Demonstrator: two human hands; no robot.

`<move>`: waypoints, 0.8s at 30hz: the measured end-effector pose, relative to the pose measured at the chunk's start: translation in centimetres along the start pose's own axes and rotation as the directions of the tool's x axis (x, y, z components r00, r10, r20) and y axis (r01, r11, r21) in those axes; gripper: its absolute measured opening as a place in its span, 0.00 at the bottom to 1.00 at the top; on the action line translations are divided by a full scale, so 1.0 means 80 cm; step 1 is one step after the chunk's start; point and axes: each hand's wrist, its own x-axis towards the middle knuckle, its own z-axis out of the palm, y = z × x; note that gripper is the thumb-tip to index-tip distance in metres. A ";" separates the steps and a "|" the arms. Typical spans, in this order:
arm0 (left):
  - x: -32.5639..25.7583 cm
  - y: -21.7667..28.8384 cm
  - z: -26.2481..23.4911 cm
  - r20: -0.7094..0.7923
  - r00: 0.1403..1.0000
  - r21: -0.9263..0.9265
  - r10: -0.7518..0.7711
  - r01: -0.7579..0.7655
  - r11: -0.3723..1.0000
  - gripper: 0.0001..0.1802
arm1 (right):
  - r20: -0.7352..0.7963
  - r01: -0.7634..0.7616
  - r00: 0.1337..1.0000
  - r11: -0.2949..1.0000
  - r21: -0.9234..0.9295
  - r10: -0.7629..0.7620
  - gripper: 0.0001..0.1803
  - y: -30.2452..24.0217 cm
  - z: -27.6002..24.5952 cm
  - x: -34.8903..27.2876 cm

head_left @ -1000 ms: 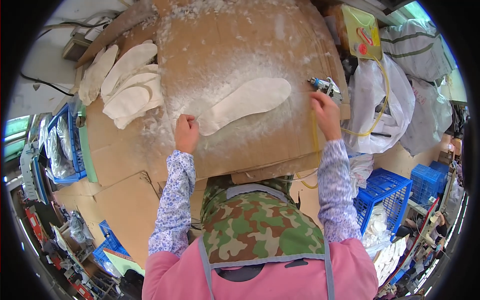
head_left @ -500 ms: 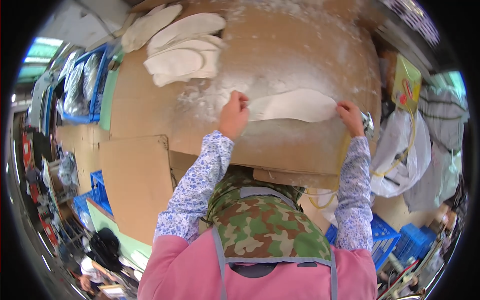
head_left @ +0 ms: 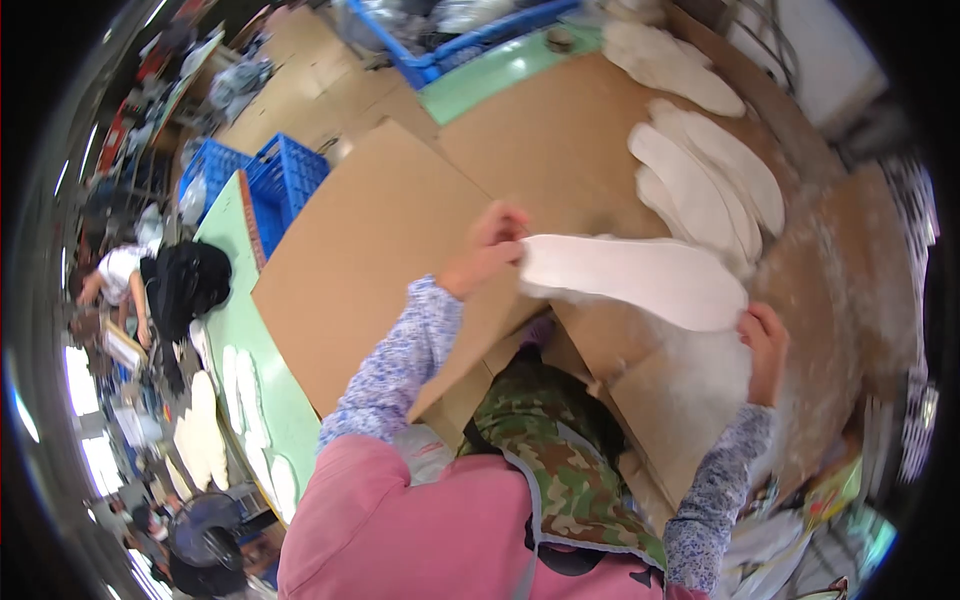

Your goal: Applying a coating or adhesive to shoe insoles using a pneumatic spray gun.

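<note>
We had the white insole (head_left: 635, 280) up in both hands, at 3 o'clock from mid-view, seemingly lifted off the brown cardboard (head_left: 540, 140); the pile of white pieces (head_left: 700, 185) lay beyond it at 2 o'clock. To handle it well, we judged, both ends wanted a light, even pinch, with just enough pull to keep the sheet flat and the fingers kept near the rim so the face wasn't creased. Left hand (head_left: 490, 250): near 12 o'clock, fingers clamped on the narrow end, left sleeve (head_left: 385, 350) slanting toward 1 o'clock. Right hand (head_left: 765, 350): between 3 and 4 o'clock, fingertips closed on the broad end's lower edge, some blur there, right sleeve (head_left: 715, 500) angled just past 12 o'clock. We couldn't tell exactly how either thumb sat; the insole tipped down toward 4 o'clock.
</note>
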 end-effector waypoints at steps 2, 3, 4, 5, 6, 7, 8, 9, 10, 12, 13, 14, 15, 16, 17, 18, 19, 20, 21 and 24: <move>-0.023 -0.005 -0.097 -0.187 0.980 0.076 -0.068 0.084 0.994 0.19 | 0.178 0.077 0.981 0.997 0.016 -0.079 0.08 -0.032 0.106 0.060; -0.034 -0.009 -0.142 -0.274 0.959 0.077 -0.071 0.096 0.992 0.18 | 0.241 0.134 0.960 0.990 0.041 -0.140 0.08 -0.048 0.161 0.089; -0.044 -0.013 -0.186 -0.347 0.934 0.079 -0.080 0.114 0.990 0.17 | 0.324 0.103 0.938 0.991 0.085 -0.125 0.07 -0.064 0.217 0.117; -0.049 -0.017 -0.228 -0.370 0.927 0.078 -0.056 0.091 0.993 0.17 | 0.375 0.105 0.916 0.988 0.111 -0.140 0.07 -0.080 0.271 0.144; -0.052 -0.021 -0.268 -0.442 0.897 0.106 -0.032 0.087 0.990 0.16 | 0.428 0.096 0.893 0.988 0.125 -0.141 0.07 -0.094 0.321 0.168; -0.054 -0.025 -0.306 -0.503 0.864 0.130 -0.015 0.092 0.987 0.15 | 0.451 0.103 0.881 0.988 0.117 -0.146 0.07 -0.107 0.369 0.190; -0.054 -0.029 -0.339 -0.535 0.845 0.161 0.005 0.096 0.982 0.14 | 0.498 0.093 0.851 0.981 0.171 -0.168 0.07 -0.116 0.414 0.208; -0.051 -0.032 -0.372 -0.560 0.829 0.181 0.001 0.121 0.976 0.13 | 0.500 0.077 0.852 0.982 0.170 -0.153 0.07 -0.127 0.457 0.226; -0.047 -0.034 -0.403 -0.593 0.805 0.190 0.011 0.126 0.974 0.12 | 0.543 0.115 0.813 0.972 0.206 -0.211 0.07 -0.138 0.493 0.243; -0.041 -0.036 -0.453 -0.637 0.771 0.196 0.030 0.124 0.973 0.12 | 0.556 0.129 0.802 0.972 0.196 -0.218 0.08 -0.153 0.556 0.267; -0.038 -0.039 -0.473 -0.677 0.736 0.185 0.014 0.152 0.971 0.12 | 0.562 0.127 0.799 0.973 0.192 -0.215 0.08 -0.159 0.583 0.276; -0.037 -0.042 -0.489 -0.695 0.719 0.132 -0.007 0.137 0.982 0.11 | 0.549 0.120 0.815 0.981 0.153 -0.185 0.08 -0.163 0.605 0.284; -0.037 -0.047 -0.498 -0.697 0.717 0.130 0.000 0.126 0.983 0.11 | 0.578 0.120 0.791 0.977 0.178 -0.203 0.08 -0.164 0.619 0.289; -0.035 -0.051 -0.508 -0.708 0.706 0.116 -0.011 0.131 0.985 0.11 | 0.597 0.096 0.785 0.985 0.144 -0.164 0.08 -0.166 0.631 0.295; -0.032 -0.055 -0.513 -0.722 0.690 0.092 -0.042 0.156 0.983 0.11 | 0.585 0.068 0.805 0.995 0.072 -0.097 0.08 -0.167 0.640 0.301; -0.029 -0.059 -0.517 -0.709 0.705 0.095 -0.036 0.146 0.985 0.10 | 0.576 0.110 0.810 0.993 0.035 -0.111 0.08 -0.166 0.643 0.306; -0.025 -0.063 -0.520 -0.713 0.700 0.089 -0.037 0.142 0.986 0.10 | 0.605 0.110 0.786 0.992 0.066 -0.127 0.08 -0.165 0.642 0.311; -0.020 -0.066 -0.522 -0.691 0.721 0.067 -0.044 0.124 0.990 0.09 | 0.593 0.073 0.796 0.993 0.097 -0.117 0.09 -0.163 0.640 0.316; -0.015 -0.069 -0.523 -0.671 0.739 0.041 -0.063 0.121 0.992 0.09 | 0.562 0.041 0.821 0.993 0.114 -0.099 0.10 -0.160 0.637 0.321; 0.007 -0.080 -0.518 -0.647 0.761 0.039 -0.048 0.096 0.995 0.09 | 0.588 0.075 0.804 0.996 0.040 -0.084 0.08 -0.148 0.623 0.334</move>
